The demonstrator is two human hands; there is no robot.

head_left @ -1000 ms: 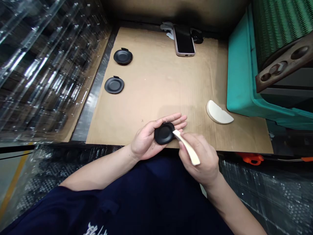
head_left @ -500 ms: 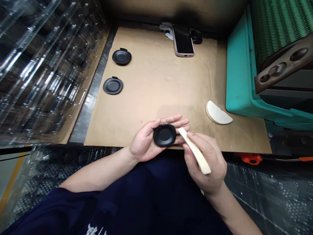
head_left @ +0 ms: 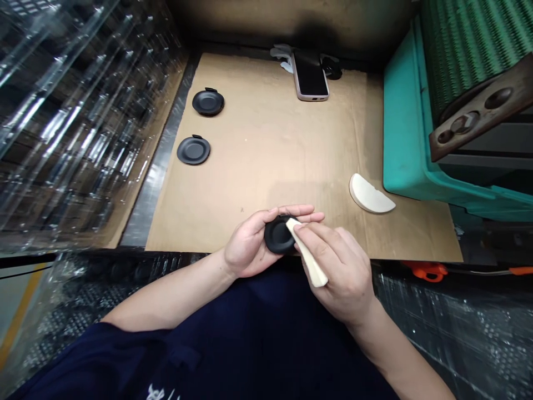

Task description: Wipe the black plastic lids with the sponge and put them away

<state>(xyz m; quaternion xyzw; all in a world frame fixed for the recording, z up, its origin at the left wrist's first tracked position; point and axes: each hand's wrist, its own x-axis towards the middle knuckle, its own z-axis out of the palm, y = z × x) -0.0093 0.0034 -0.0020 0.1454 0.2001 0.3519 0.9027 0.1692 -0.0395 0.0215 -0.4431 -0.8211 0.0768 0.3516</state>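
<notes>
My left hand (head_left: 250, 241) cradles a round black plastic disc (head_left: 276, 235) in its palm, with the fingers curled around the far rim. My right hand (head_left: 339, 272) pinches a cream-coloured flat strip (head_left: 308, 258), possibly foam or wood, and its upper end lies on the disc's face. Part of the disc is hidden behind that strip and my fingers. Two similar black discs (head_left: 208, 103) (head_left: 194, 150), each with a small tab, lie on the cardboard sheet (head_left: 266, 150) at the far left. A cream half-round piece (head_left: 368, 194) lies to the right of my hands.
A phone (head_left: 310, 78) lies face up at the sheet's far edge. A teal bin (head_left: 403, 128) stands on the right, under a brown perforated board (head_left: 478, 116). Stacked clear plastic trays (head_left: 83, 122) fill the left side. An orange item (head_left: 425, 271) sits beyond the front edge.
My right hand has moved left and brought the strip from beside the disc onto its face. My left fingers have curled closer around the disc.
</notes>
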